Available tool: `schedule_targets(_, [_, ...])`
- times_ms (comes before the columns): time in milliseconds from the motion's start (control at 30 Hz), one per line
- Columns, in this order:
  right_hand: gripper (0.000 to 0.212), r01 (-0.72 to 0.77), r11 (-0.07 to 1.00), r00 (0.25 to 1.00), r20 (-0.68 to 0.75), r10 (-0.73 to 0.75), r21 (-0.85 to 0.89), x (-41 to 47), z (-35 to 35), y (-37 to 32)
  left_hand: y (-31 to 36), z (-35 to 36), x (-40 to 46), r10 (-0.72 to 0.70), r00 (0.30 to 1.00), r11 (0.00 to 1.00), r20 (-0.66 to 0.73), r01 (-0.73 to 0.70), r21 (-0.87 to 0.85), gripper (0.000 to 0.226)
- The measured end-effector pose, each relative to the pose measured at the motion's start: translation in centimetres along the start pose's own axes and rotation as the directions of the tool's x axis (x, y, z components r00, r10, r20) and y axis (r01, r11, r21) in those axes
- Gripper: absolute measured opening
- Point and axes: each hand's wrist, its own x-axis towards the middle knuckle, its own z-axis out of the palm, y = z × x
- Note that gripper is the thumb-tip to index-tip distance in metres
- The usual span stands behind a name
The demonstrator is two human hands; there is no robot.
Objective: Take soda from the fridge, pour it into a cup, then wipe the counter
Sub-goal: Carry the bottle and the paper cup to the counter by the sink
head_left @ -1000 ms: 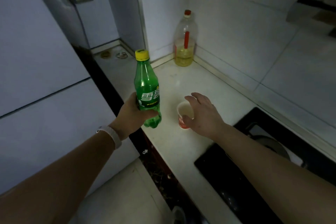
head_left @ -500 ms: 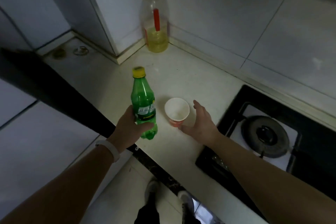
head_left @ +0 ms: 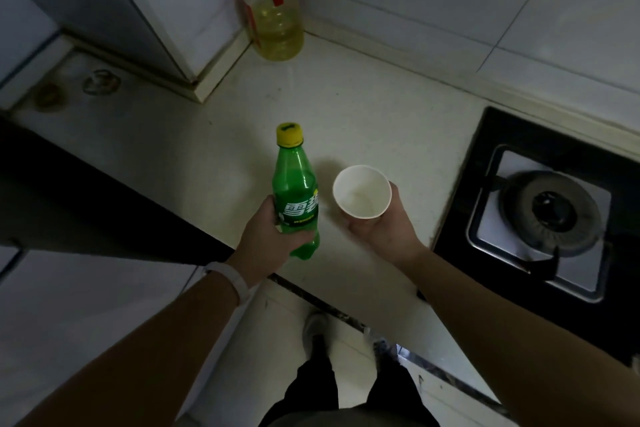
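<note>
My left hand (head_left: 265,239) grips a green soda bottle (head_left: 296,191) around its lower half and holds it upright over the counter's front part, its yellow cap still on. Just to the right, my right hand (head_left: 381,225) holds a white paper cup (head_left: 362,191) from below and behind, fingers curled round its side. The cup is lifted, its mouth faces up and it looks empty. Bottle and cup are a small gap apart.
The pale counter (head_left: 346,114) runs back to a tiled wall corner, where a big oil bottle (head_left: 275,17) stands. A black gas hob (head_left: 550,211) lies to the right. The white fridge (head_left: 69,288) is at left. My feet show on the floor below.
My right hand has closed round the cup and lifted it off the counter. The view has tilted further down. The bottle stays upright in my left hand.
</note>
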Motion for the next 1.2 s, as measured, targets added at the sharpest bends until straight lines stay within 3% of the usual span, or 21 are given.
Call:
schedule_targets(167, [0.067,0.016,0.999,0.999,-0.031,-0.015,0.049,0.6,0.5,-0.7,0.2,-0.8,0.7,0.0,1.0,1.0,0.022,0.0,0.0,0.066])
schedule_targets(600, [0.072,0.083,0.996,0.984,-0.159,-0.079,0.018,-1.6,-4.0,-6.0,6.9,-2.8,1.6,0.187,0.978,0.979,0.09,-0.193,0.067,0.064])
schedule_targets(700, [0.074,0.094,0.996,0.972,-0.218,-0.093,-0.003,-2.9,-5.4,-7.3,8.9,-2.2,1.3,0.258,0.957,0.965,0.133,-0.263,0.022,0.054])
schedule_targets(900, [0.077,0.075,0.997,0.943,-0.324,-0.08,-0.028,-6.3,-8.6,-8.9,12.2,-0.2,0.1,0.381,0.893,0.924,0.24,-0.373,-0.079,0.058])
schedule_targets(1200, [0.082,0.037,0.999,0.89,-0.454,-0.046,-0.029,-12.5,-13.4,-9.1,15.2,5.3,-3.4,0.492,0.773,0.856,0.4,-0.513,-0.062,0.059])
